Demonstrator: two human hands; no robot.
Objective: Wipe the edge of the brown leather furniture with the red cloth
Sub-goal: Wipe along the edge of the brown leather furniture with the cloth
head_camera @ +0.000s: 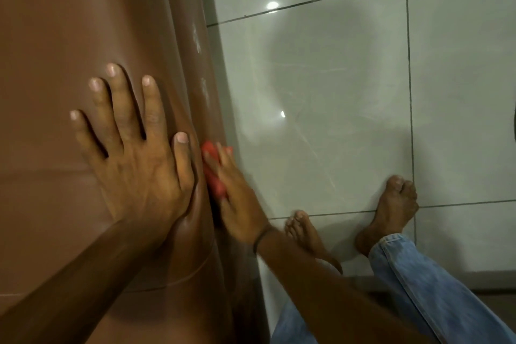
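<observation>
- My left hand (134,159) lies flat and splayed on the smooth brown leather furniture (69,22), gripping nothing, just bracing.
- My right hand (237,198) clamps the bunched red cloth (212,170) against the rounded side edge, just beside my left thumb.
- Pale smears sit further up the edge.
- Risk: the cloth could slip down onto the glossy grey floor tiles (349,92) if I lighten pressure.

Brown leather furniture (69,22) fills the left half; glossy grey tiled floor (335,92) lies to its right. Left hand (134,153) is laid flat on the furniture top. Just right of it, right hand (237,198) presses crumpled red cloth (213,173) against the furniture's side edge. Two bare feet (391,212) are planted on the floor, lower right.
</observation>
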